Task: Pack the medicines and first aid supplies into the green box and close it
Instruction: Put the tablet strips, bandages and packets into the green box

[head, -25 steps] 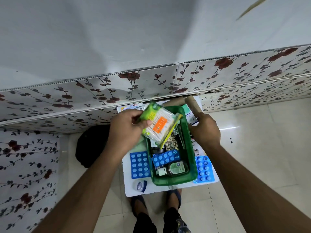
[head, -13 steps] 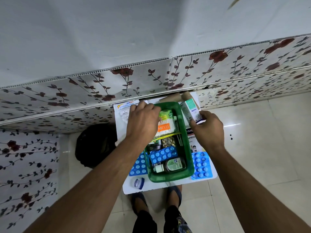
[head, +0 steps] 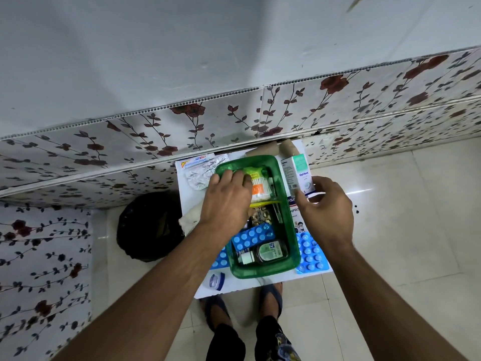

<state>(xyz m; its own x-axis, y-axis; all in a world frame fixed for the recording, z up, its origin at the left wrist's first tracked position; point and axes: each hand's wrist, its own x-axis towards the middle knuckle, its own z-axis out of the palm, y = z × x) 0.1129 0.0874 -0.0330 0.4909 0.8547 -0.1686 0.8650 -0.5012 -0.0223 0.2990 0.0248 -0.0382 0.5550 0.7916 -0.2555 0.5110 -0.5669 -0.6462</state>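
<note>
Head view: left hand fingers, nearly straight, are pressing the swab packet into the far end of the green box on the tabletop. Right hand fingers are pinching the near end of the Optibex carton, just beside the box.

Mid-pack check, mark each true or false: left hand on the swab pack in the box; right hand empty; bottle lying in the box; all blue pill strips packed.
Left hand is on the swab pack inside the green box: true.
Right hand is empty: false, it holds a small carton beside the box.
A bottle lies in the box: true.
All blue pill strips are packed: false, a pill strip lies outside, right of the box.
</note>
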